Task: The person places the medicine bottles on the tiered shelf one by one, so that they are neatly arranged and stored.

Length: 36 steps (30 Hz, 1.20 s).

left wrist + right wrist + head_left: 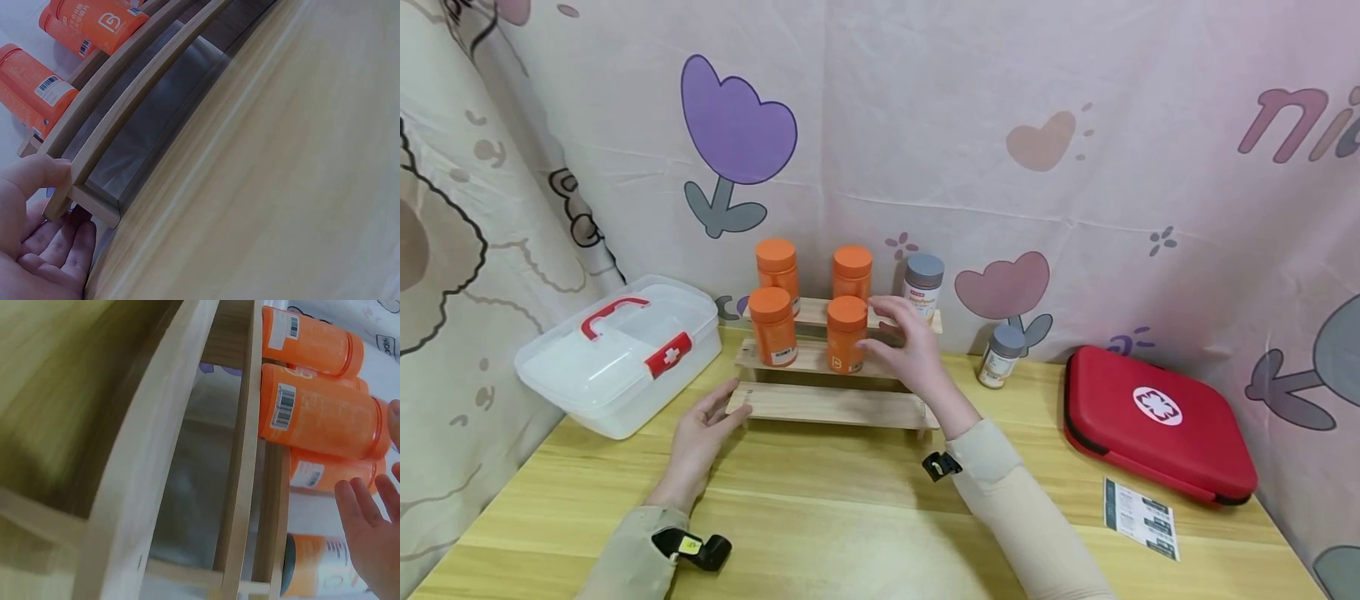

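A three-step wooden rack (835, 404) stands against the curtain. My left hand (696, 437) grips the left end of its lowest step, thumb on top and fingers curled underneath, as the left wrist view (53, 215) shows. On the middle step stand two orange bottles, the left one (772, 329) and the right one (847, 336). My right hand (917, 358) is beside the latter, fingers loosely spread and thumb close to its side. Two more orange bottles, one left (777, 262) and one central (852, 268), share the top step with a grey-capped bottle (922, 287).
Right of the rack, a small grey-capped bottle (1000, 358) stands on the wooden table (820, 533). Farther right lie a red zipped case (1157, 433) and a printed leaflet (1141, 518). A clear plastic box (617, 358) with a red handle sits at the left.
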Each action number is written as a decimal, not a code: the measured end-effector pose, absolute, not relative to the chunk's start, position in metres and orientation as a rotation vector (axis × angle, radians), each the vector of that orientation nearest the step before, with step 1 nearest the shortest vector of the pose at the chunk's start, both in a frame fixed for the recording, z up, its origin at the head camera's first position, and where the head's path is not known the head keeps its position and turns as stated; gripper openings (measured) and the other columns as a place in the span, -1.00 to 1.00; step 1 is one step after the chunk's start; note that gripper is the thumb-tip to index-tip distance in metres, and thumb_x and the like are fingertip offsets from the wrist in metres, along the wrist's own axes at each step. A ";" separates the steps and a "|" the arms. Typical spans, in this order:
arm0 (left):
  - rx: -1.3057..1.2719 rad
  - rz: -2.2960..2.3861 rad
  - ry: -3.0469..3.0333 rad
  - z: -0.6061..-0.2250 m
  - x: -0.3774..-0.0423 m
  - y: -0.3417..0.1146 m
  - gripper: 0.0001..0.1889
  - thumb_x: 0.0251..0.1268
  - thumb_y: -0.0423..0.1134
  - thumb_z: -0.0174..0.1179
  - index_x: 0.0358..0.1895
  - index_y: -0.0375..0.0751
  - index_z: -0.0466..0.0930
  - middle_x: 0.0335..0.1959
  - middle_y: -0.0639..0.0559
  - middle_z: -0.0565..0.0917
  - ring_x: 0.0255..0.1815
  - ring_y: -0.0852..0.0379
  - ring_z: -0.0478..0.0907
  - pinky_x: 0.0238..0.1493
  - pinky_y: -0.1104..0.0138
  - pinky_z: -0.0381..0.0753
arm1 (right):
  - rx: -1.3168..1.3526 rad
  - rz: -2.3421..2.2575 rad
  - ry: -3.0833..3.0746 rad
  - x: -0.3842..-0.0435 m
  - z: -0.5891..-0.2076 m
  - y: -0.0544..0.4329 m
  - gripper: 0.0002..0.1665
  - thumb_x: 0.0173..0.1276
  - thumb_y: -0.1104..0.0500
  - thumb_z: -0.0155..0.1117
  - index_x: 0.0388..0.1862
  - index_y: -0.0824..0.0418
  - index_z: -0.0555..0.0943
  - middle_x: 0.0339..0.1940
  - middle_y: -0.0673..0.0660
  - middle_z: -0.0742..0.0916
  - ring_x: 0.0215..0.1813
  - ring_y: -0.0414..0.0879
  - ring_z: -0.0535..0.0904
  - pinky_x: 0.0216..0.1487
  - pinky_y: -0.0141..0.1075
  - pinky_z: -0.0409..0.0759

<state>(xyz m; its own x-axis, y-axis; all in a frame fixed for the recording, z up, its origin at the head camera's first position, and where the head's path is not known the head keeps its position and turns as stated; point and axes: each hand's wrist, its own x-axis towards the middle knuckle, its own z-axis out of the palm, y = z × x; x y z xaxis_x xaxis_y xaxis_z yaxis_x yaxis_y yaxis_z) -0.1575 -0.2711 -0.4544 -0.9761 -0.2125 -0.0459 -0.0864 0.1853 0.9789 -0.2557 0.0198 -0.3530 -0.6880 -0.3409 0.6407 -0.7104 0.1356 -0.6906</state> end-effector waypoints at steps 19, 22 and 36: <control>0.280 -1.939 -2.331 -0.456 -0.159 -0.268 -0.24 0.29 0.03 0.22 0.48 -0.13 0.14 0.48 -0.09 0.14 0.38 -0.05 0.23 -0.03 0.64 0.40 | 0.789 1.472 -2.034 -0.217 -0.345 0.085 -0.47 0.05 0.48 0.43 0.04 0.54 0.52 0.03 0.41 0.58 0.06 0.25 0.54 0.04 0.01 0.55; 0.296 -1.935 -2.336 -0.454 -0.159 -0.269 -0.25 0.30 0.02 0.22 0.48 -0.12 0.14 0.49 -0.09 0.12 0.39 -0.06 0.21 0.02 0.59 0.40 | 0.750 1.491 -2.001 -0.221 -0.349 0.094 -0.49 0.07 0.49 0.41 0.04 0.56 0.52 -0.01 0.43 0.58 0.03 0.28 0.55 0.04 0.02 0.54; 0.290 -1.924 -2.344 -0.453 -0.157 -0.270 -0.25 0.30 0.03 0.21 0.48 -0.13 0.14 0.49 -0.10 0.11 0.39 -0.08 0.20 0.03 0.60 0.39 | 0.495 1.230 -2.116 -0.262 -0.377 0.144 -0.40 0.08 0.23 0.51 0.13 0.33 0.56 0.15 0.18 0.57 0.23 0.00 0.41 0.26 -0.15 0.35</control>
